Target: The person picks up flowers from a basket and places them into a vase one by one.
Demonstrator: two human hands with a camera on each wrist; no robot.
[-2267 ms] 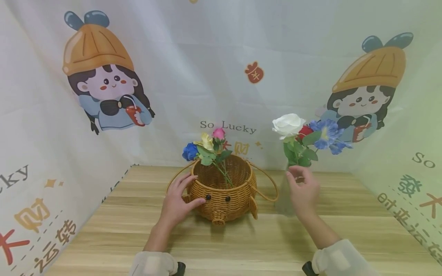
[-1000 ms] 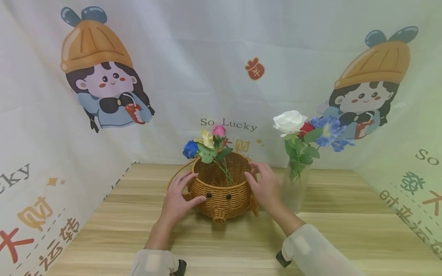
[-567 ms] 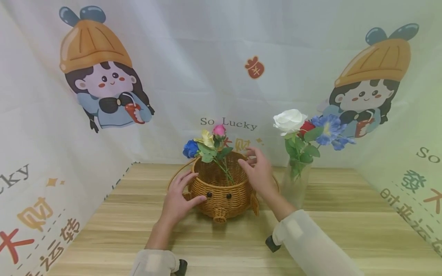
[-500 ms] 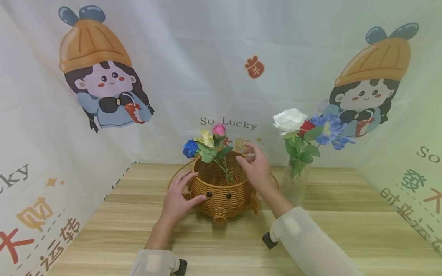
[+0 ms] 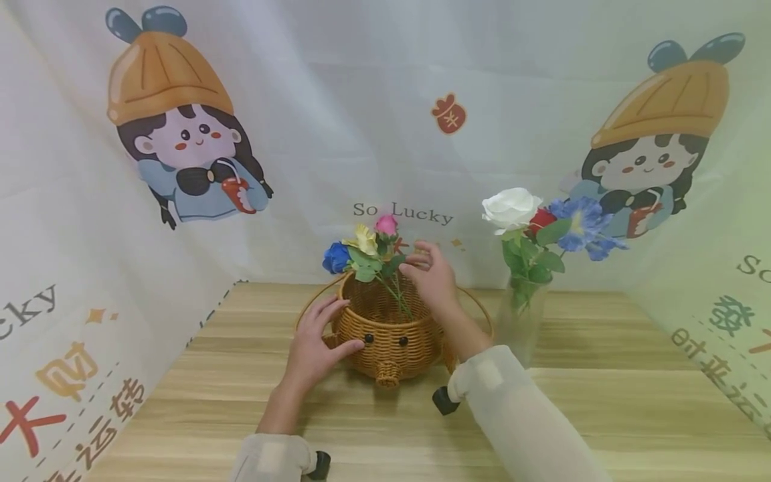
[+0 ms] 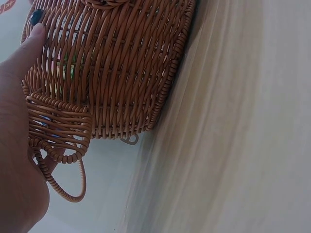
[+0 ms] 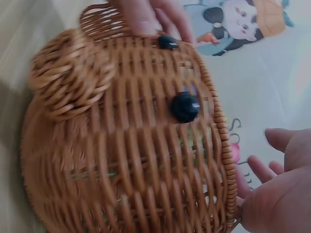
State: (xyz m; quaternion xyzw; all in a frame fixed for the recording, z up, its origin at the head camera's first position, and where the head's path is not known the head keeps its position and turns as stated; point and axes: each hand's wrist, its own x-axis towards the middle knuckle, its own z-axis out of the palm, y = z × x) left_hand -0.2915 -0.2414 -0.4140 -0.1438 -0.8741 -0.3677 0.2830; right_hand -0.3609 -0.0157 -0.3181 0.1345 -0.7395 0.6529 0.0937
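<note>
A brown wicker basket point(image 5: 385, 348) with black bead eyes and a woven snout stands on the wooden table. My left hand point(image 5: 310, 345) holds its left side, thumb on the front and fingers at the rim; in the left wrist view the thumb point(image 6: 30, 51) lies near one eye. Inside lean a blue rose point(image 5: 336, 258), a yellow flower point(image 5: 363, 241) and a pink rosebud point(image 5: 387, 224), heads above the rim. Over the right rim is my right hand point(image 5: 435, 281), fingers loosely bent beside the green leaves. In the right wrist view, its thumb and fingers point(image 7: 279, 141) are apart with nothing between them.
Right of the basket stands a clear vase point(image 5: 523, 331) with a white rose point(image 5: 512, 209), a red rose point(image 5: 541, 221) and a blue flower point(image 5: 581, 224). The basket's handle point(image 5: 484, 314) hangs down at its sides. A printed curtain point(image 5: 361, 120) closes off the back.
My right hand has moved left from the vase, over the basket's right rim, to the flowers in the basket. My left hand has stayed on the basket.
</note>
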